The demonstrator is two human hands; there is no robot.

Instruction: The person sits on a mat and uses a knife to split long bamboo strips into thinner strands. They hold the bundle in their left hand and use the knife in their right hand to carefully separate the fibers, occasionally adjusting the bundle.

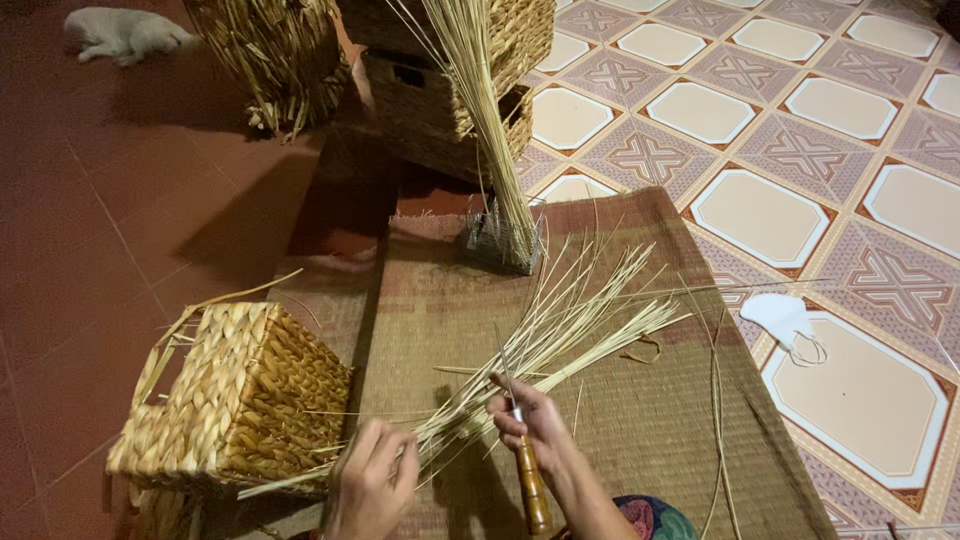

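My left hand (370,480) grips the near end of a loose bundle of pale straw stalks (565,320) that fans out to the right over a brown woven mat (640,420). My right hand (535,420) holds a thin metal awl with a wooden handle (533,490), its blade pointing up across the stalks. A woven basket (240,400) lies on its side just left of my left hand, with the stalks reaching towards its lower edge.
An upright sheaf of straw stands in a small wire holder (500,240) at the mat's far end. More woven baskets (450,90) are stacked behind it. A white face mask (785,320) lies on the patterned tiles. A pale animal (125,32) lies far left.
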